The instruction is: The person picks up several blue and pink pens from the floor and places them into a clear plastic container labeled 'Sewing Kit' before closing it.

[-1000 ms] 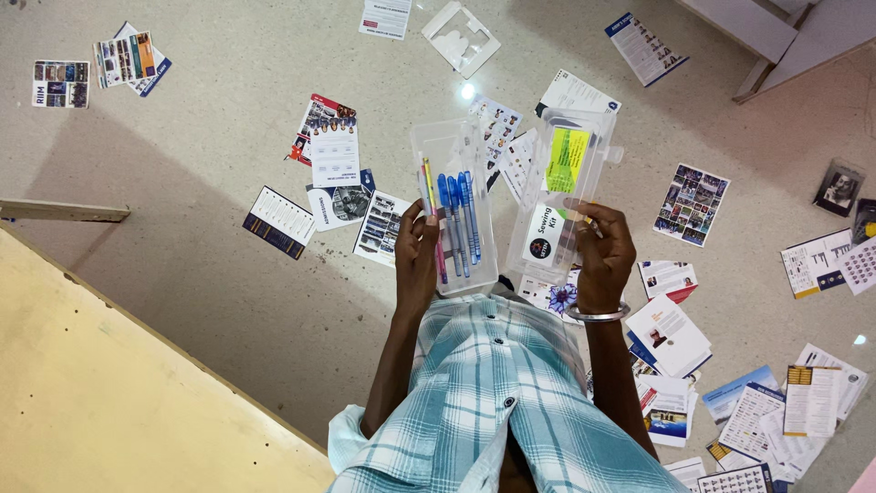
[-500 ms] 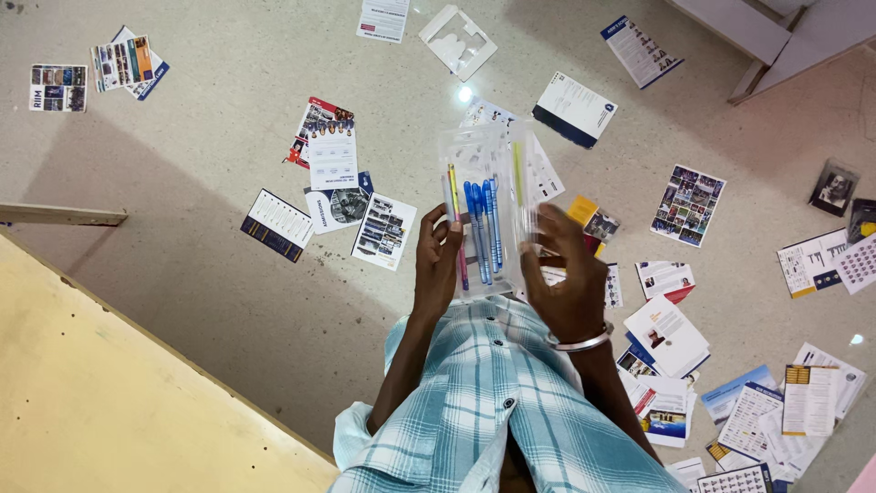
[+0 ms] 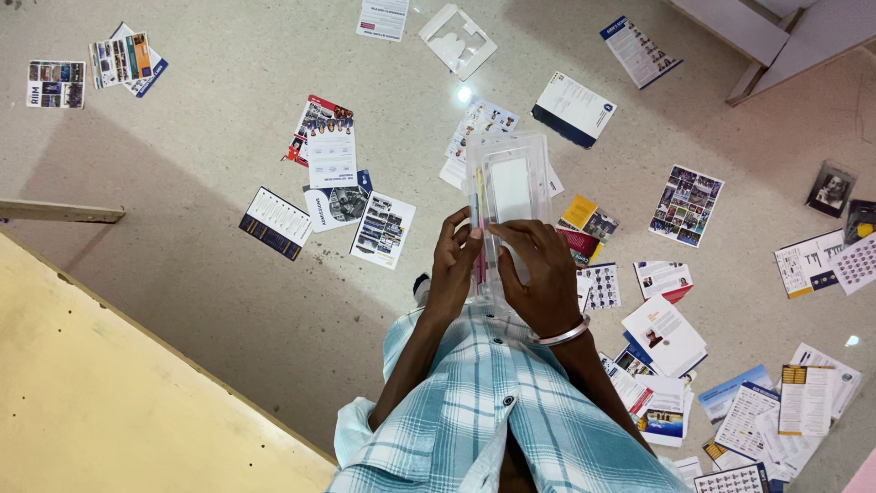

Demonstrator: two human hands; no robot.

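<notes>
I hold a clear plastic box (image 3: pixel 509 187) closed in front of my chest, its lid folded over the base. A white label shows through the top, and a pink and a yellow pen show along the left edge. My left hand (image 3: pixel 453 262) grips the box's left side from below. My right hand (image 3: pixel 540 274), a metal bangle on its wrist, presses flat on the lid's near end. My checked shirt (image 3: pixel 497 402) fills the bottom of the view.
Leaflets and cards lie scattered over the speckled floor (image 3: pixel 228 274), such as a red-topped leaflet (image 3: pixel 328 141) and a white and navy card (image 3: pixel 573 110). A clear plastic insert (image 3: pixel 459 38) lies at the top. A yellow board (image 3: pixel 109 402) fills the lower left; pale furniture (image 3: pixel 776 36) stands upper right.
The box lay open with base and lid side by side. My right hand swung the lid leftwards over the pens, and it is now shut.
</notes>
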